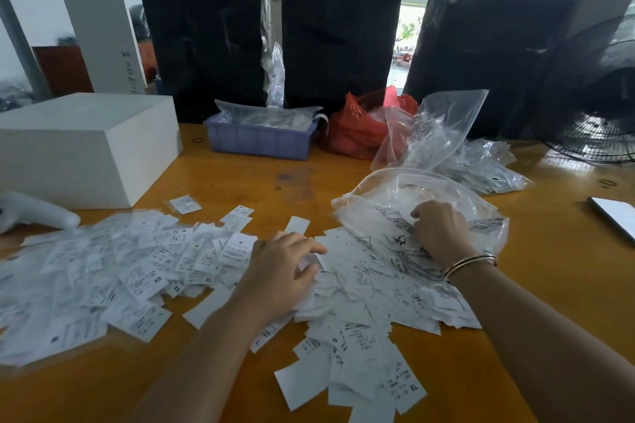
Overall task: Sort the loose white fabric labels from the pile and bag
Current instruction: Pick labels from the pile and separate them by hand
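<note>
A wide pile of loose white fabric labels with printed sizes covers the left and centre of the wooden table. More labels spill from a clear plastic bag lying open at centre right. My left hand rests on the labels in the middle, its thumb and fingers pinching some of them. My right hand, with bangles at the wrist, lies on the bag with fingers curled into its plastic.
A white box stands at the left. At the back are a purple tray, a red bag and another clear bag. A fan is at the right, black bundles behind, a white device at far left.
</note>
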